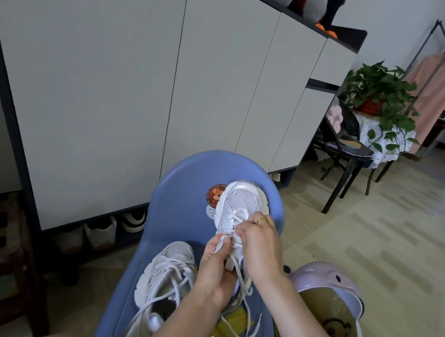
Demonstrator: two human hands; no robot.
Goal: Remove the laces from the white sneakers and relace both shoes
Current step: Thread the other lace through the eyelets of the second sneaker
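Two white sneakers lie on a blue plastic chair [187,169]. The far sneaker [241,199] points away from me, toe up the chair back. My left hand [213,269] grips its tongue area from below, thumb and fingers pinching the lace near the middle eyelets. My right hand [259,244], with a ring, pinches the white lace [241,292] at the eyelets from the right. Loose lace ends trail down over the seat. The near sneaker [165,274] lies at the left with slack laces hanging toward me.
A tall grey-white cabinet [113,83] stands behind the chair, with shoes under it. A pink lidded bin [325,300] is at my right. A black chair [342,155], a potted plant [378,95] and a clothes rack stand far right. A yellow item lies on the seat.
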